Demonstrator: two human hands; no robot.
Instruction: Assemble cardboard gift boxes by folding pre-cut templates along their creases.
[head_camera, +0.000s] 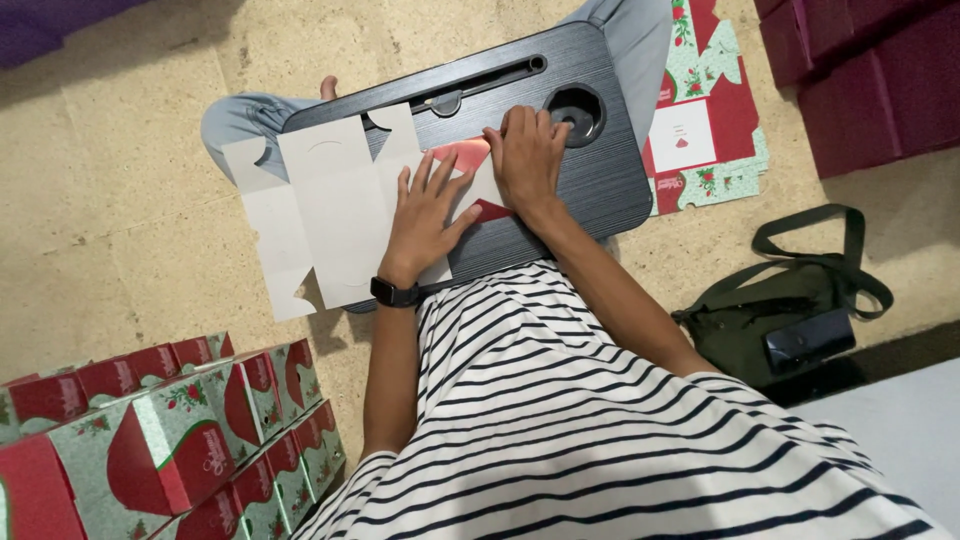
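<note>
Striped shirt (600, 440) hides elbows; hands (425, 215) cover carton flap (465, 155) (red).

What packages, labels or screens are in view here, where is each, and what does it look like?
Flat box blank: on the lap desk, under both hands; unprinted side up, one red flap.
Finished boxes: stacked bottom left; red, green, floral.
Printed blanks: floor, upper right; same colours.
Phone: on green bag; dark screen.
</note>
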